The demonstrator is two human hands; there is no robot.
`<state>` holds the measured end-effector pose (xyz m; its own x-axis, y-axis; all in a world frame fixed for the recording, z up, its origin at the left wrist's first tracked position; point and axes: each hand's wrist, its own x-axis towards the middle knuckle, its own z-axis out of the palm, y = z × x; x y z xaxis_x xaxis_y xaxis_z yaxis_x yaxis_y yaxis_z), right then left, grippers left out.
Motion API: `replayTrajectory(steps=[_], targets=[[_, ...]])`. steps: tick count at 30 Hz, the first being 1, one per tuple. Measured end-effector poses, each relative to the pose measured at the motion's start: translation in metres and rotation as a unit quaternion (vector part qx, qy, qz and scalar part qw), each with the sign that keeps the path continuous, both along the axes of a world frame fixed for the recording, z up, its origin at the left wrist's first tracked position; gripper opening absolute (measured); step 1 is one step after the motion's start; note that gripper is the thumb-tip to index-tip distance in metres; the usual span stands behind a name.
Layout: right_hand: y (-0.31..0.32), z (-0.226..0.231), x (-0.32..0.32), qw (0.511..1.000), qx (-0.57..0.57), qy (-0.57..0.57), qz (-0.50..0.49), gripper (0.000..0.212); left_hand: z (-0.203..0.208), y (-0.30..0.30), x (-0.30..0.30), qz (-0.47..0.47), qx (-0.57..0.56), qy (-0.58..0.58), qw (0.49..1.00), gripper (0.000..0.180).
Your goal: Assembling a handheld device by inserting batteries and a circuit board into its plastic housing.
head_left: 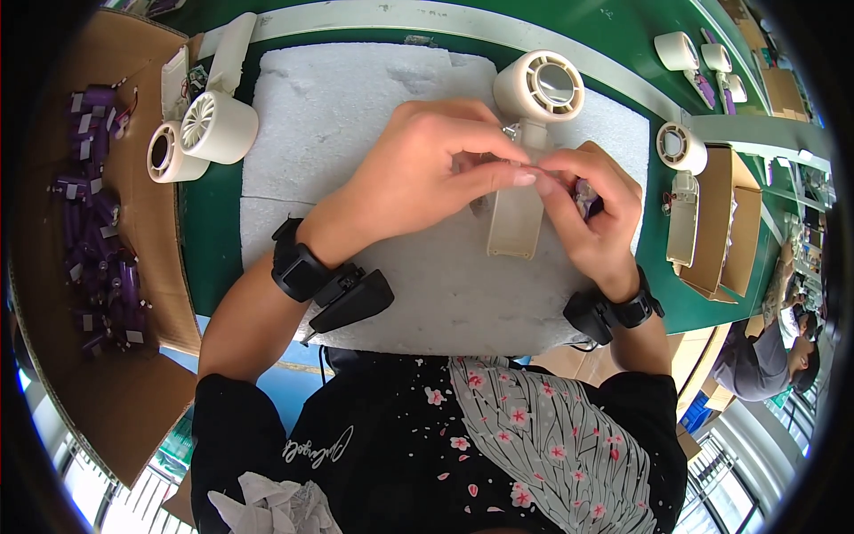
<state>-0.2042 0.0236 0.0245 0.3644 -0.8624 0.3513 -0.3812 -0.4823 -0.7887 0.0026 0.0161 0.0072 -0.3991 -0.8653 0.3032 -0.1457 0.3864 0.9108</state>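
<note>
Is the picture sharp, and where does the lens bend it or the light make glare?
Head view: the hands, left hand and right hand, and the cream fan are sharp; the green table edge curves toward the dark rim; the light is even and soft on the white foam pad; bright windows wash out the lower corners.

Cream handheld fan (pixel 530 133) lying flat on the white foam pad (pixel 356 116), round grilled head pointing away, open handle shell pointing back toward the body. Handle partly covered by both hands, neck just beside the fingertips. Small purple battery (pixel 585 198) pinched in the right hand (pixel 592 214), mostly hidden behind fingers.
</note>
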Motion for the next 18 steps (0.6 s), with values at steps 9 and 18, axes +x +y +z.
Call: replayTrajectory(steps=[9, 18], targets=[[0.0011, -0.0004, 0.0029, 0.997, -0.029, 0.062, -0.019, 0.011, -0.0021, -0.0011, 0.0024, -0.009, 0.047, -0.018, 0.999, 0.017], [-0.001, 0.0008, 0.0016, 0.997, 0.055, 0.056, 0.008, 0.007, 0.0037, -0.0062, 0.0067, -0.08, 0.179, 0.098, 0.976, 0.034]])
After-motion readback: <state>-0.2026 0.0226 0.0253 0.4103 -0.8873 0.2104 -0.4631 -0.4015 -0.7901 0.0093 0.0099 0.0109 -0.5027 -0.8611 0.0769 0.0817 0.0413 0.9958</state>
